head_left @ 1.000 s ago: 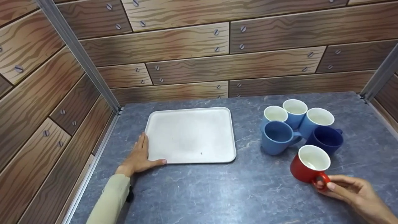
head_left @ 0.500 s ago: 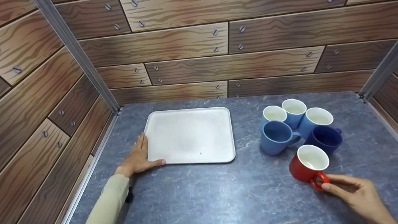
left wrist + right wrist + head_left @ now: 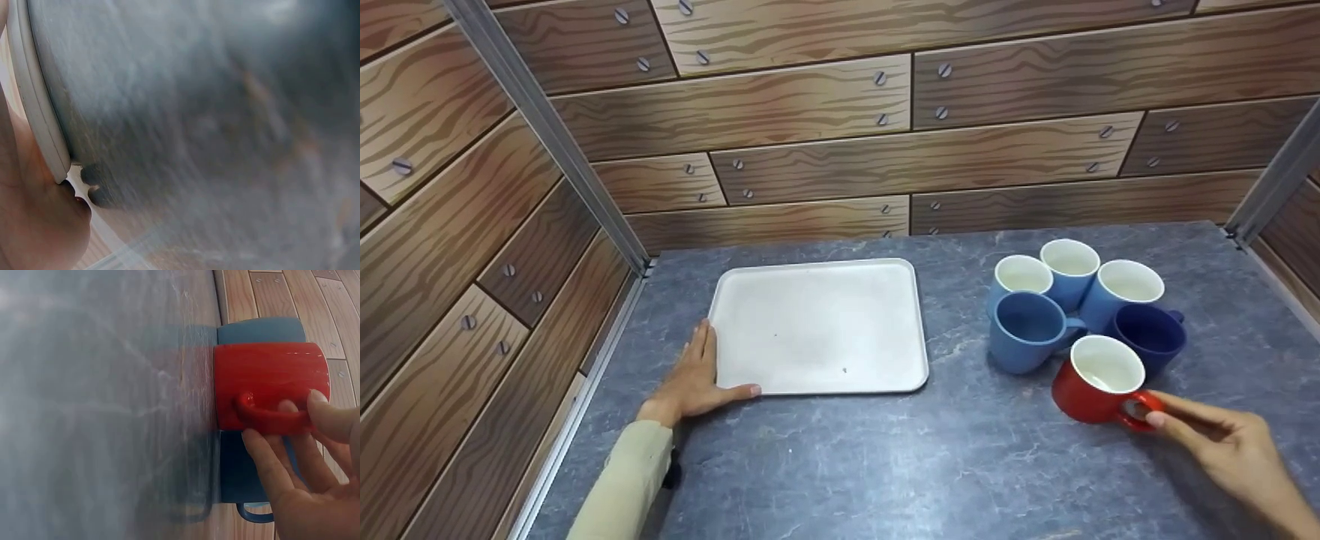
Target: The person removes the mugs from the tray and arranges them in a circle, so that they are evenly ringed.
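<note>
By its handle, my right hand (image 3: 1234, 454) grips a red mug (image 3: 1078, 391) with a white inside, pinching between thumb and fingers. The mug is upright, in front of a light blue mug (image 3: 1020, 352) and a dark blue mug (image 3: 1159, 352), overlapping the dark one in the head view. In the right wrist view, the red mug (image 3: 270, 371) has its base right at the table surface. My left hand (image 3: 690, 382) lies at the near left corner of a white tray (image 3: 817, 322), fingers straight along its left side, thumb along its front edge.
Behind those two mugs stand three light blue mugs with white insides, one at the left (image 3: 1024, 274), one at the back (image 3: 1070, 259) and one at the right (image 3: 1129, 281). Wood-patterned walls (image 3: 810, 150) with metal corner posts border the grey marbled table (image 3: 885, 465).
The red mug has moved slightly away from me and to the left, nearer the other mugs, and its handle has swung further right. My left hand and the tray stay put.
</note>
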### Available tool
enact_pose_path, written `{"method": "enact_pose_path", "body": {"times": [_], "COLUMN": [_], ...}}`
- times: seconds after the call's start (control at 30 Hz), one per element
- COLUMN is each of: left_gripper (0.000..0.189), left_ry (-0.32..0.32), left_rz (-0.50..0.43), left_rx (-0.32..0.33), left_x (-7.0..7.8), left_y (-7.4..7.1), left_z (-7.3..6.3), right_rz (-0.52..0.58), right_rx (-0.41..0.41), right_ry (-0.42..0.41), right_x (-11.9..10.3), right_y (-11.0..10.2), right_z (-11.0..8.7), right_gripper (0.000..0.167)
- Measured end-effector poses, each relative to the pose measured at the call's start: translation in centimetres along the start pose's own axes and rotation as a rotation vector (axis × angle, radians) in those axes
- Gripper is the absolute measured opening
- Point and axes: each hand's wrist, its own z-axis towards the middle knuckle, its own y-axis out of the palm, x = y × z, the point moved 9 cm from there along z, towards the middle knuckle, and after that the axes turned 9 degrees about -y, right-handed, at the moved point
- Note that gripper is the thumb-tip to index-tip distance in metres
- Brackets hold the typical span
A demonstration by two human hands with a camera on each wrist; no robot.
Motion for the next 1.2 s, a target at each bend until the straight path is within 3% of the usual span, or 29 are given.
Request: {"method": "enact_pose_path", "body": {"times": [0.2, 0.73, 1.07, 1.2], "left_gripper": [0.151, 0.151, 0.151, 0.152], "left_ry": [-0.004, -0.009, -0.020, -0.009], "left_rz": [0.003, -0.004, -0.002, -0.003], "left_rx": [-0.005, -0.003, -0.013, -0.009], "left_x": [0.1, -0.1, -0.3, -0.1], "left_y": [0.0, 0.0, 0.2, 0.2], "left_z": [0.2, 0.2, 0.1, 0.1], "right_rz": [0.000, -0.012, -0.083, -0.106], "right_rx": [0.063, 0.050, 0.168, 0.197], "right_ry": [0.031, -0.074, 0.056, 0.068], "right_x": [0.4, 0.6, 1.0, 1.2], "right_y": [-0.6, -0.4, -1.4, -1.8], "right_z": [1.0, 2.9, 2.8, 2.8], "right_gripper": [0.030, 0.028, 0.023, 0.022]}}
